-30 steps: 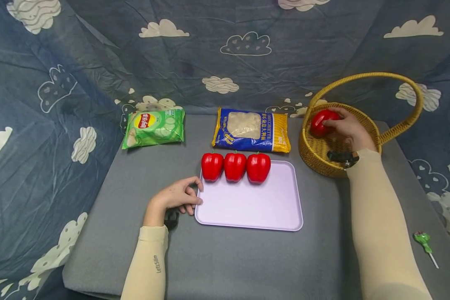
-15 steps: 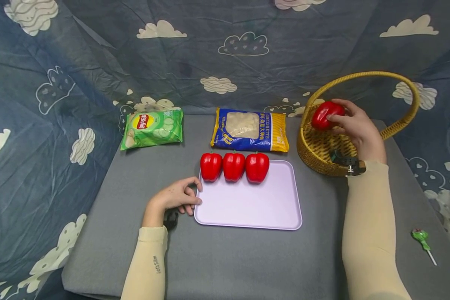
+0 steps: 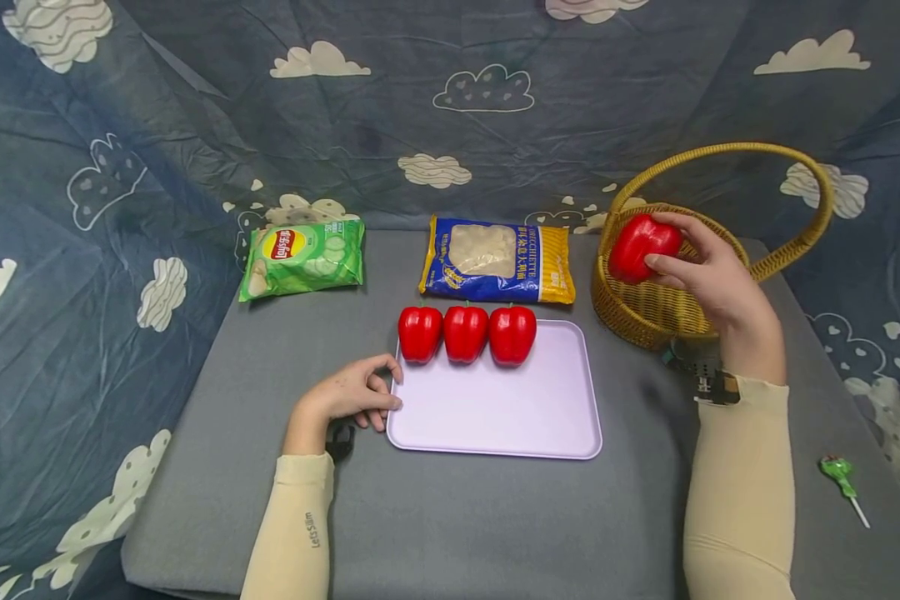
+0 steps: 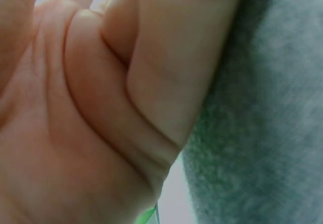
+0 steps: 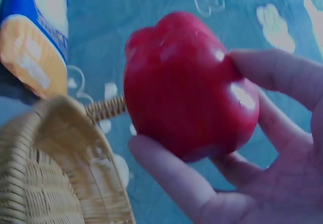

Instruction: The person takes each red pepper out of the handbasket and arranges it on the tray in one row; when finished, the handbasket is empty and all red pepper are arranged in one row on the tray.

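My right hand (image 3: 723, 279) grips a red bell pepper (image 3: 643, 248) between thumb and fingers, above the left front rim of the wicker basket (image 3: 637, 327). In the right wrist view the fingers wrap the sides of this glossy pepper (image 5: 186, 88), clear of the basket wall (image 5: 55, 183). Three more red bell peppers (image 3: 465, 334) stand in a row along the back of the lilac tray (image 3: 495, 417). With curled fingers, my left hand (image 3: 348, 392) holds the tray's left edge. Its palm (image 4: 75, 148) fills much of the left wrist view, where the fingertips are hidden.
Behind the tray lies a blue and yellow pasta bag (image 3: 497, 260). A green chip bag (image 3: 302, 258) is at the back left. The basket's tall handle (image 3: 742, 150) arches over it. A green lollipop (image 3: 840, 475) lies near the right table edge.
My right hand has lifted the bell pepper out of the basket and brought it slightly left and toward me, over the rim. The left hand and the tray have stayed in place.
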A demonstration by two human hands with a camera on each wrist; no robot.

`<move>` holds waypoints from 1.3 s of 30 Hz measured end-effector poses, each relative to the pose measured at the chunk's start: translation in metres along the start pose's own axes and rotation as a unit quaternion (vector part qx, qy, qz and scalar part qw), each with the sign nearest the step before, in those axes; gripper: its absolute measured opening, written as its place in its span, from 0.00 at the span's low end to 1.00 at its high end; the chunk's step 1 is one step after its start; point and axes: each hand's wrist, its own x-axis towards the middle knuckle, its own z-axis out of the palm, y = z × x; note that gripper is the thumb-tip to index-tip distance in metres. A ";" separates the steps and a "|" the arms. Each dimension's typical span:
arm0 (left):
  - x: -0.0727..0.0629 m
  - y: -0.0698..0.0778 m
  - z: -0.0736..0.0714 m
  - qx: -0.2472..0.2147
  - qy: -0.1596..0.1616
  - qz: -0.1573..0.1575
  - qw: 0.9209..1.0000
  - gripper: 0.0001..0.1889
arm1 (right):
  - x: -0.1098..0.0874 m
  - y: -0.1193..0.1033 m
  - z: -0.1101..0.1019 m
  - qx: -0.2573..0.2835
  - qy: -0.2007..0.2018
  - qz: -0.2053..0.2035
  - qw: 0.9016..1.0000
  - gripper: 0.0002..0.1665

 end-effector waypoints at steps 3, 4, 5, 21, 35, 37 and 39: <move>0.000 0.000 0.000 0.001 0.001 0.000 1.000 0.18 | -0.013 0.000 0.009 -0.024 -0.034 -0.024 0.999 0.39; -0.001 0.000 0.000 0.000 0.001 0.000 1.000 0.18 | -0.017 0.000 0.012 -0.031 -0.045 -0.030 0.998 0.39; -0.001 0.000 0.001 0.000 0.001 -0.001 1.000 0.18 | -0.020 0.001 0.016 -0.035 -0.055 -0.032 0.997 0.39; -0.001 0.001 -0.001 -0.003 -0.003 0.005 1.000 0.19 | -0.025 0.036 0.056 -0.084 -0.182 0.008 0.980 0.39; -0.001 0.000 0.000 -0.002 -0.003 0.006 1.000 0.19 | -0.015 0.058 0.073 -0.103 -0.202 0.058 0.972 0.40; -0.001 0.000 0.000 -0.001 -0.002 0.002 1.000 0.18 | -0.014 0.059 0.074 -0.101 -0.204 0.059 0.972 0.39; -0.001 0.001 0.000 -0.002 -0.002 0.000 1.000 0.18 | -0.014 0.059 0.076 -0.099 -0.207 0.060 0.971 0.39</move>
